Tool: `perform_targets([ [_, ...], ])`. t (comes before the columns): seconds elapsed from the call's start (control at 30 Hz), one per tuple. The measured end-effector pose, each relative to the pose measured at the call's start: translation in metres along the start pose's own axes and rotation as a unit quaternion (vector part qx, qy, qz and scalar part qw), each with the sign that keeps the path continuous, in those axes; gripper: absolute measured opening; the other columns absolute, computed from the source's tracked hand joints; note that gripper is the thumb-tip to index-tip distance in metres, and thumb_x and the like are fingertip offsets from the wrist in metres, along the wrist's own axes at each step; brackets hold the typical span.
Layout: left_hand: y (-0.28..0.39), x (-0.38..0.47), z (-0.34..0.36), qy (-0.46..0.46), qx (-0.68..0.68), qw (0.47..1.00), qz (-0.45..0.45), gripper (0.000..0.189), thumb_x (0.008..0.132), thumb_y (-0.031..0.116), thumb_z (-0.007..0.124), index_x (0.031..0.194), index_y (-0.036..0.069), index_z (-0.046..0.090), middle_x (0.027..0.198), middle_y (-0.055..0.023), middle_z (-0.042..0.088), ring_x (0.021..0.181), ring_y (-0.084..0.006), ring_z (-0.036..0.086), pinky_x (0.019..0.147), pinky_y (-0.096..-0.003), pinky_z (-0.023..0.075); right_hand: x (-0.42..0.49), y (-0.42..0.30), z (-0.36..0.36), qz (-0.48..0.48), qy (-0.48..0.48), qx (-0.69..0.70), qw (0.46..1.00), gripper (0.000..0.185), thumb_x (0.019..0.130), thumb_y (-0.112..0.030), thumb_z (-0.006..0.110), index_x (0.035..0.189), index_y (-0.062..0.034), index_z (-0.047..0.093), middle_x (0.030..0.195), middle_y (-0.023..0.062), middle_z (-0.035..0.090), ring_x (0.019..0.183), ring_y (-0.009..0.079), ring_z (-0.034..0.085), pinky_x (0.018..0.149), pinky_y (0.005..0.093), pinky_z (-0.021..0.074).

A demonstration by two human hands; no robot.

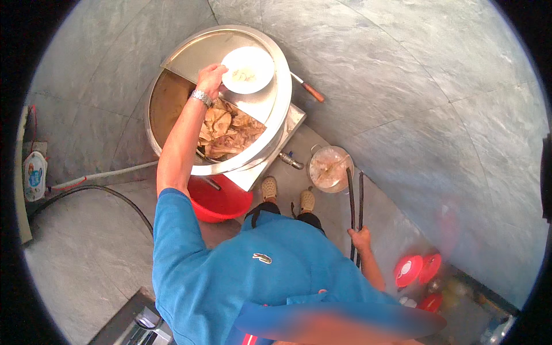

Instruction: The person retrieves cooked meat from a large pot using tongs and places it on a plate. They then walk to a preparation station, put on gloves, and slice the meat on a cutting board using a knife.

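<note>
My left hand [211,81], with a metal watch on its wrist, grips the edge of a white bowl [263,71]. Small pale bits lie in the bowl. It is above the metal half cover [194,51] of a large round steel cooking vat [282,77]. In the uncovered half, brown meat-like pieces [220,123] lie in brown liquid. Down at my right side, my right hand [361,239] is closed around two long black rods or hose lengths [351,207]. Their upper ends reach the rim of a smaller metal pot [312,172] on the floor, holding pinkish contents.
A wooden-handled tool [314,92] sticks out past the vat's right rim. Below the vat are a valve [291,160] and a red basin [237,202]. A black hose [125,200] curves along the left. Several red containers [408,269] stand at lower right, near the grey wall [409,86].
</note>
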State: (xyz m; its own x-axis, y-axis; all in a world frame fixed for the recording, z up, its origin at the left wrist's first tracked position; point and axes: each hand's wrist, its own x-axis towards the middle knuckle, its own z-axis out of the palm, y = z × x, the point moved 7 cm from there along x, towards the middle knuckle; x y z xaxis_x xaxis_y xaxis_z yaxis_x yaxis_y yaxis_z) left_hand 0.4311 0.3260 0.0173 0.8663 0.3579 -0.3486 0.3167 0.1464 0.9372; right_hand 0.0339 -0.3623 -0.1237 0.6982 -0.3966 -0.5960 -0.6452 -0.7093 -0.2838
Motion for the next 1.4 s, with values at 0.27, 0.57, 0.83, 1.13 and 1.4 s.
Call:
perform_targets([
  [0.27, 0.037, 0.007, -0.005, 0.058, 0.299, 0.921, 0.241, 0.031, 0.09, 0.013, 0.066, 0.117, -0.001, 0.071, 0.097, -0.0138, 0.074, 0.088, -0.0243, 0.071, 0.081, -0.0377, 0.0563, -0.021, -0.017, 0.026, 0.02, 0.044, 0.035, 0.998, 0.061, 0.071, -0.035, 0.083, 0.109, 0.008, 0.063, 0.099, 0.0267, 0.071, 0.098, 0.0408, 0.07, 0.084, 0.0471, 0.054],
  [0.57, 0.074, -0.046, 0.034, -0.086, 0.54, 0.694, 0.469, 0.018, 0.08, 0.026, 0.078, 0.095, 0.015, 0.079, 0.088, -0.0117, 0.065, 0.089, -0.0315, 0.063, 0.079, -0.0442, 0.0517, -0.015, -0.058, 0.005, 0.018, 0.058, 0.068, 0.996, 0.059, 0.073, -0.034, 0.082, 0.11, 0.0068, 0.062, 0.097, 0.0253, 0.072, 0.094, 0.0375, 0.071, 0.083, 0.0454, 0.0542],
  [0.83, 0.062, -0.037, 0.056, -0.122, 0.573, 0.668, 0.459, 0.014, 0.077, 0.025, 0.075, 0.083, 0.013, 0.078, 0.085, -0.0118, 0.064, 0.088, -0.0318, 0.063, 0.081, -0.0477, 0.0502, -0.015, -0.086, 0.005, 0.01, 0.078, 0.067, 0.995, 0.06, 0.075, -0.032, 0.083, 0.117, 0.0054, 0.06, 0.082, 0.0136, 0.07, 0.077, 0.0249, 0.068, 0.074, 0.0383, 0.0543],
  [1.13, 0.071, -0.035, 0.06, -0.13, 0.559, 0.662, 0.482, 0.019, 0.078, 0.027, 0.073, 0.081, 0.009, 0.077, 0.082, -0.0139, 0.065, 0.084, -0.0328, 0.064, 0.078, -0.0468, 0.0512, -0.029, -0.121, 0.012, -0.05, 0.093, 0.125, 0.987, 0.056, 0.079, -0.029, 0.084, 0.118, 0.0036, 0.06, 0.073, 0.005, 0.064, 0.067, 0.0146, 0.063, 0.065, 0.0326, 0.0528],
  [1.4, 0.127, -0.078, -0.012, 0.023, 0.336, 0.791, 0.511, 0.018, 0.075, 0.015, 0.082, 0.087, 0.004, 0.075, 0.087, -0.0114, 0.067, 0.08, -0.0281, 0.065, 0.074, -0.0391, 0.0525, -0.052, -0.222, -0.023, -0.181, 0.122, 0.158, 0.963, 0.06, 0.078, -0.026, 0.087, 0.122, 0.0004, 0.057, 0.075, 0.0052, 0.064, 0.068, 0.0154, 0.064, 0.066, 0.0334, 0.0534],
])
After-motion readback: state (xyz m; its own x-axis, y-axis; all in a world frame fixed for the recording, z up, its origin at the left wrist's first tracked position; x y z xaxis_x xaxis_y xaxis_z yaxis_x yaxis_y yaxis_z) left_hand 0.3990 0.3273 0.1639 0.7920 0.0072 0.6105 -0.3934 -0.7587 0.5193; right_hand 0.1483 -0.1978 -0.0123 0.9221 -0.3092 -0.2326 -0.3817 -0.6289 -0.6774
